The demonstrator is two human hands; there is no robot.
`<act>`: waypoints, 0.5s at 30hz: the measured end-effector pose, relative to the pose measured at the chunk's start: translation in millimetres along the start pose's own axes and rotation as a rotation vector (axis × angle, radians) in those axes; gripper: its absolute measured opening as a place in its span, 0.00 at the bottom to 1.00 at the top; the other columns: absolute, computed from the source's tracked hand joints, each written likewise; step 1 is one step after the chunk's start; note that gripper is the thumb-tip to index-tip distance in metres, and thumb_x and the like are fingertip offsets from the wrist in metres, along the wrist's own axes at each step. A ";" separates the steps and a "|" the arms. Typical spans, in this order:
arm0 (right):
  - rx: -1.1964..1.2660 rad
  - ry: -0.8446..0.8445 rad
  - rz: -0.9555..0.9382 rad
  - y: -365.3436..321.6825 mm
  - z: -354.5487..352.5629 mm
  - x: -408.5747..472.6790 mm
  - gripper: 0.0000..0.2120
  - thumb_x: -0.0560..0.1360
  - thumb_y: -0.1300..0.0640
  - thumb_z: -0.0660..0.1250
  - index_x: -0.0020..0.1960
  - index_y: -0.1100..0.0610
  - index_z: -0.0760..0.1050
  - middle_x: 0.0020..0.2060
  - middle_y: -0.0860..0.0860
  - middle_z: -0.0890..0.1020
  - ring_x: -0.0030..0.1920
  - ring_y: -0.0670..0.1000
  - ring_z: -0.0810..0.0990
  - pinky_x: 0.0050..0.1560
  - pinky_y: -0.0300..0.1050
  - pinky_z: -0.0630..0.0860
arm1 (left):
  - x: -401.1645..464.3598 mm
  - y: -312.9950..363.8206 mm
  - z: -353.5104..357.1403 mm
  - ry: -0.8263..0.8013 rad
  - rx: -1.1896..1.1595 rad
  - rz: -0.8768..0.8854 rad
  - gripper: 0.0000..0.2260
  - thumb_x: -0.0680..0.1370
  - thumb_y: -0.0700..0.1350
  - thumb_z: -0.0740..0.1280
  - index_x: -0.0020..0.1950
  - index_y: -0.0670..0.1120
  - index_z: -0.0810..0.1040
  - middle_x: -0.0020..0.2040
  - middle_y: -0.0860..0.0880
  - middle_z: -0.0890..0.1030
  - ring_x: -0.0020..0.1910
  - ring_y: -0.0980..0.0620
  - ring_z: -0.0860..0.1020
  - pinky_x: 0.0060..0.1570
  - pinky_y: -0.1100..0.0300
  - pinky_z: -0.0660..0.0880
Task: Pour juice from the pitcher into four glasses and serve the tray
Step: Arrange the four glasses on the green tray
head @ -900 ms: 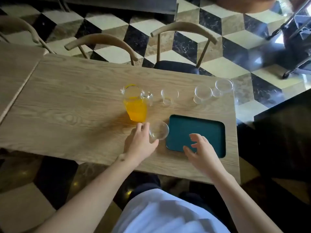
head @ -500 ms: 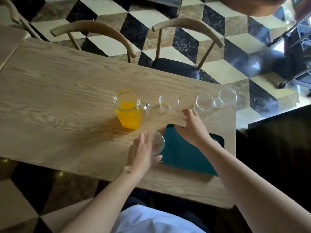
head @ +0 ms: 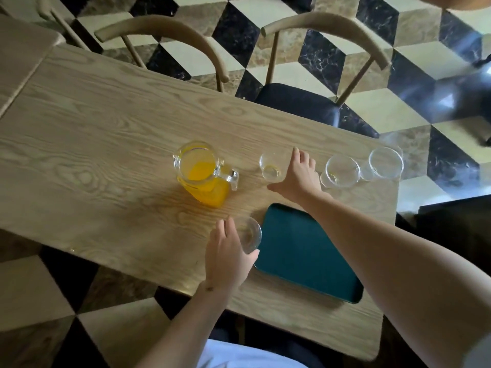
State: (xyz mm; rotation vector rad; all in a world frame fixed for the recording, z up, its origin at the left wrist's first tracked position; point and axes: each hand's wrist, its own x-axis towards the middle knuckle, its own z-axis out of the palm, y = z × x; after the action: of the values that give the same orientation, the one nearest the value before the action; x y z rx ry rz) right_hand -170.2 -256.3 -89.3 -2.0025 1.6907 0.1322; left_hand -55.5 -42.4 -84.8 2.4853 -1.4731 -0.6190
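Note:
A glass pitcher (head: 203,172) holding orange juice stands mid-table. To its right sits an empty glass (head: 271,167), and my right hand (head: 299,176) is cupped around that glass's right side, fingers spread. Two more empty glasses (head: 341,172) (head: 385,163) stand further right near the table's end. A dark green tray (head: 305,253) lies bare near the front edge. My left hand (head: 227,254) wraps a fourth empty glass (head: 251,235) just left of the tray.
The wooden table (head: 93,144) ends close to the right of the glasses. Two wooden chairs (head: 321,30) (head: 170,33) stand on the far side, over a chequered floor. A second table (head: 18,51) abuts at the left.
My right hand has left the tray and reached forward to the glass next to the pitcher. My left hand stays on the near glass. The camera has tilted and moved closer.

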 end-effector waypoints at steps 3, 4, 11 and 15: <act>0.000 -0.038 -0.004 -2.5 5.4 14.1 0.59 0.64 0.41 0.81 0.81 0.58 0.50 0.77 0.55 0.62 0.74 0.59 0.64 0.65 0.57 0.73 | 1.0 1.5 -0.9 0.046 -0.041 -0.008 0.33 0.58 0.53 0.82 0.56 0.43 0.74 0.48 0.48 0.75 0.44 0.48 0.76 0.40 0.57 0.77; -0.002 -0.037 -0.008 -3.3 7.6 17.4 0.57 0.64 0.42 0.81 0.80 0.58 0.52 0.75 0.55 0.63 0.72 0.59 0.65 0.62 0.55 0.73 | 1.5 0.4 -0.9 0.054 -0.047 -0.010 0.33 0.58 0.52 0.82 0.56 0.42 0.74 0.48 0.48 0.75 0.44 0.47 0.76 0.39 0.56 0.78; 0.086 0.027 -0.027 -4.4 14.4 22.3 0.45 0.64 0.48 0.78 0.75 0.57 0.61 0.69 0.54 0.67 0.68 0.57 0.69 0.50 0.49 0.69 | 4.0 -2.3 -5.6 0.090 -0.033 -0.017 0.40 0.59 0.55 0.80 0.65 0.41 0.71 0.54 0.46 0.75 0.47 0.46 0.78 0.43 0.56 0.79; 0.222 0.078 -0.040 -1.8 3.3 5.5 0.46 0.65 0.47 0.78 0.76 0.56 0.60 0.70 0.53 0.68 0.68 0.57 0.71 0.52 0.49 0.70 | 1.7 2.2 -12.9 0.062 -0.082 0.000 0.42 0.63 0.56 0.77 0.71 0.43 0.64 0.60 0.45 0.71 0.55 0.44 0.75 0.50 0.51 0.78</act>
State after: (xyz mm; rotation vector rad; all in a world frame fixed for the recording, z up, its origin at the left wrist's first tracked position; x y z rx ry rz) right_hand -166.5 -259.7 -93.7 -1.8955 1.6330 -0.1443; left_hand -50.8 -45.6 -72.8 2.4205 -1.3967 -0.5845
